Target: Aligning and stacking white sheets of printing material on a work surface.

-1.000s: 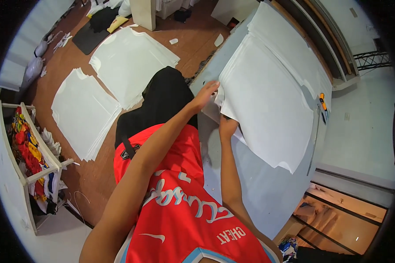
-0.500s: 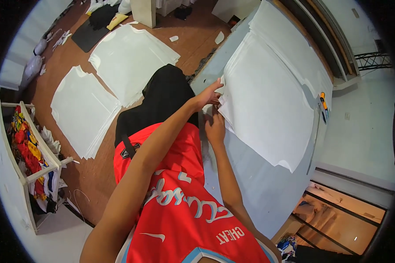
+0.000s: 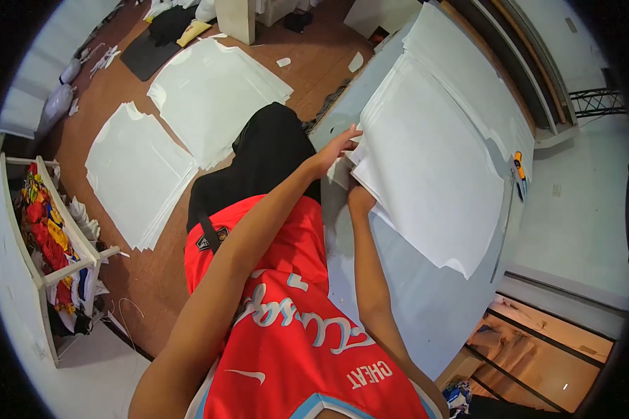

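A stack of white sheets cut in a garment-panel shape (image 3: 433, 167) lies on the pale blue-grey table (image 3: 419, 314). I cannot tell whether they are paper or cloth. At the stack's near left edge, my left hand (image 3: 334, 152) has its fingers stretched out, their tips touching the sheets' edge. Just below it, my right hand (image 3: 361, 200) reaches under the lifted corner of the sheets, which hides its fingers. The corner between both hands is raised and the layers there are slightly apart.
More white cut panels lie in two piles, one nearer (image 3: 140, 174) and one farther (image 3: 217, 98), on the brown floor (image 3: 136, 279). An orange-and-black cutter (image 3: 519, 167) rests at the table's right edge. Colourful cloth fills a white wooden rack (image 3: 70, 272) at left.
My right hand has slid farther under the sheets' corner, so its fingers are now hidden. The left hand's fingers have straightened along the edge, and the corner is lifted a little more.
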The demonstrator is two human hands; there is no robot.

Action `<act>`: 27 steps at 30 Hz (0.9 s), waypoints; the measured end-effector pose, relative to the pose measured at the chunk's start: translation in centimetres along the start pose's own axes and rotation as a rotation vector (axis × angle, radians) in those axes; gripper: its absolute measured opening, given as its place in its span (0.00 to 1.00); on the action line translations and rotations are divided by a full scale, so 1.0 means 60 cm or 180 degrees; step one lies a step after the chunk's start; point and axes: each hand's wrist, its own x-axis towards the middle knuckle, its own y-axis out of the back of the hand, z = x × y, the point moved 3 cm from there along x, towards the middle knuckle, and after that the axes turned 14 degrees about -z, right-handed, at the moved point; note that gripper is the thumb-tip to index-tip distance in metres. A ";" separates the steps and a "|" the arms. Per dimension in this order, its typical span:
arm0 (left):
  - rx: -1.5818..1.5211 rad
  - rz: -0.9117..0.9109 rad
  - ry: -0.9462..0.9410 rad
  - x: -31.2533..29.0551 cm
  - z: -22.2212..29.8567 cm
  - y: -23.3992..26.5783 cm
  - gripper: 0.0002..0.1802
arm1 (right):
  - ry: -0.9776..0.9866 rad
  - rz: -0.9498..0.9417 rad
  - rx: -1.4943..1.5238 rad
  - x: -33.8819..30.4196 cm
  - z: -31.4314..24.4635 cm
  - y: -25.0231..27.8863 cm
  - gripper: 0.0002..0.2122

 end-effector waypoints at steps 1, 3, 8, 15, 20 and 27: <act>0.0242 0.0225 -0.0193 0.002 0.002 0.003 0.48 | 0.0006 0.0141 0.0118 0.001 0.004 0.002 0.18; 0.0487 0.0481 -0.0386 0.008 -0.009 0.017 0.47 | -0.0221 0.0186 0.0308 0.002 -0.008 0.013 0.21; 0.0430 0.1089 -0.0448 0.018 -0.038 0.036 0.47 | -0.0170 0.0111 0.1132 0.011 -0.029 0.059 0.25; 0.0330 0.0588 0.0237 0.002 -0.020 0.015 0.55 | -0.0033 -0.0010 0.0942 -0.020 -0.062 0.085 0.14; 0.0138 0.0093 0.0081 0.002 -0.008 0.005 0.57 | 0.0484 -0.0539 0.0546 -0.055 -0.077 0.018 0.20; 0.0096 0.0021 0.0019 -0.003 -0.001 0.002 0.53 | -0.0377 -0.0699 0.0139 -0.018 -0.043 0.003 0.36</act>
